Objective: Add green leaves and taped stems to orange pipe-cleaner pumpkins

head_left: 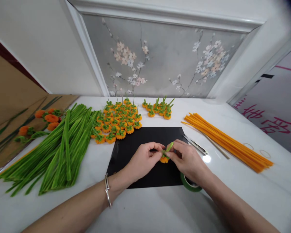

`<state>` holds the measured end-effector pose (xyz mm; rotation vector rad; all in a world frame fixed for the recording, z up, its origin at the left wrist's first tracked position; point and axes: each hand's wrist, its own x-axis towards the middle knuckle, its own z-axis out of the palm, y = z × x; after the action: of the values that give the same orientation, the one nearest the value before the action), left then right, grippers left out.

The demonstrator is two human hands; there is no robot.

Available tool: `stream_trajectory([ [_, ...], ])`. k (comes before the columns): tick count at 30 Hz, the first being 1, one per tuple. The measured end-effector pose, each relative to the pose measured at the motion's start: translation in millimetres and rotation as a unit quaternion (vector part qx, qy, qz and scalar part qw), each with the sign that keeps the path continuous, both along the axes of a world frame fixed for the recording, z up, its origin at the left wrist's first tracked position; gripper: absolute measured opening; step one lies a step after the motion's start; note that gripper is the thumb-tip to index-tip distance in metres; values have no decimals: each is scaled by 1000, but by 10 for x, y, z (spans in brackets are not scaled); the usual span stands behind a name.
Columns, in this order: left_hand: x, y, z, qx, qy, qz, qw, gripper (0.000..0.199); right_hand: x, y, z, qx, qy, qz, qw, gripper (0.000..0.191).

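Over the black mat (pixel 135 142), a small orange flower (pixel 164 159) with a green top is held between my two hands. My left hand (pixel 145 160) pinches its green part from the left, fingers closed. From the right, my right hand (pixel 188 158) pinches the same flower, with a green stem piece (pixel 170 146) sticking up between the fingertips. A roll of green tape (pixel 192 187) lies partly hidden beneath my right hand. Scissors or tweezers (pixel 196 145) rest just beyond that hand.
Green fuzzy stems (pixel 68 152) are piled at the left, near darker orange flowers (pixel 51 118). Many small orange flowers (pixel 116 123) stand behind the mat, with a smaller group (pixel 161 110) to their right. Orange fuzzy stems (pixel 228 142) and a thin stick (pixel 217 146) lie at the right.
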<state>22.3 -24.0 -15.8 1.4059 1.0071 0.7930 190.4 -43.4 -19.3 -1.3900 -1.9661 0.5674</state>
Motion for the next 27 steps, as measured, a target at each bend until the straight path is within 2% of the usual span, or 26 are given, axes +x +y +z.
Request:
stream_trajectory([
  [2,9,-6,-2,-51,-44,6,998,13,3,7,4,3,-2,11,1000,20],
  [6,25,-8,-12,-153,-159,14,975,25,7,20,10,13,7,24,1000,20],
  [11,14,10,-15,-177,-154,28,972,20,-1,19,6,29,6,15,999,20],
  [17,-6,24,0,-160,-137,35,977,17,-3,20,4,30,17,25,999,22],
  [21,-17,42,-28,-134,-125,11,983,18,3,27,5,18,20,38,999,22],
  [27,0,70,24,-31,-36,-9,999,9,-11,23,22,21,12,37,999,24],
])
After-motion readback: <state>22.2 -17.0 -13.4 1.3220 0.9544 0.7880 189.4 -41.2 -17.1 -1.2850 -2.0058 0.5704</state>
